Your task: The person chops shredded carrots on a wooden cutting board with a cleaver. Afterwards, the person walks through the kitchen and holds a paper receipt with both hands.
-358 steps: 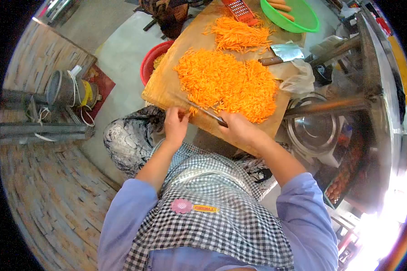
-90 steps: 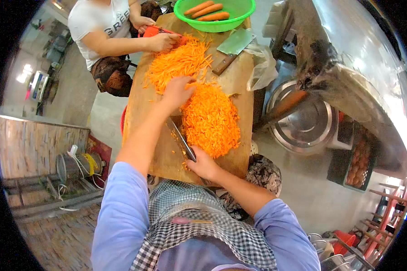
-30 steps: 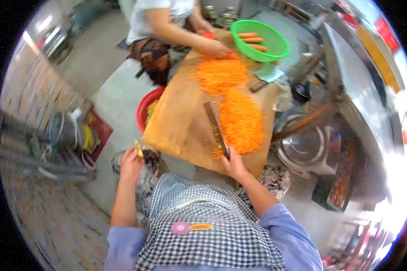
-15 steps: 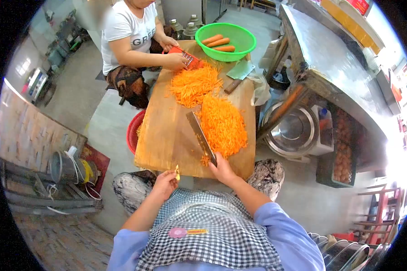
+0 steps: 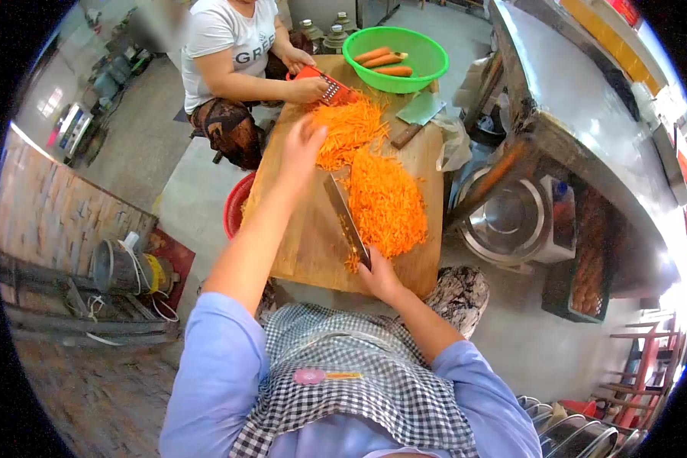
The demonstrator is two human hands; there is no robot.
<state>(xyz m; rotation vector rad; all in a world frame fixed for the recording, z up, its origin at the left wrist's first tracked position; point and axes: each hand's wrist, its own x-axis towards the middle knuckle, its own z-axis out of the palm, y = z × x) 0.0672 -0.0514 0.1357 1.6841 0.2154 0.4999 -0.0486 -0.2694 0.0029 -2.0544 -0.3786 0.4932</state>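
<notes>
My right hand (image 5: 382,276) is wrapped round the handle of a cleaver (image 5: 345,214). Its blade points away from me, along the left side of a mound of finely chopped carrot (image 5: 388,210). My left hand (image 5: 304,149) reaches forward over the wooden board (image 5: 301,248). Its fingers look apart, near the left edge of a pile of shredded carrot (image 5: 351,131), and nothing shows in them. Behind that pile, a co-worker's hands hold a red grater (image 5: 332,88).
A green basin (image 5: 397,61) with whole carrots stands at the board's far end. A second cleaver (image 5: 420,109) lies at its right side. Left of the board is a red basin (image 5: 239,206). A metal-topped table (image 5: 588,99) stands to the right, a large pot (image 5: 504,217) below it.
My left hand has moved from the board's near edge forward to the shredded carrot. The small yellow piece it held is out of sight. My right hand keeps the cleaver beside the chopped mound.
</notes>
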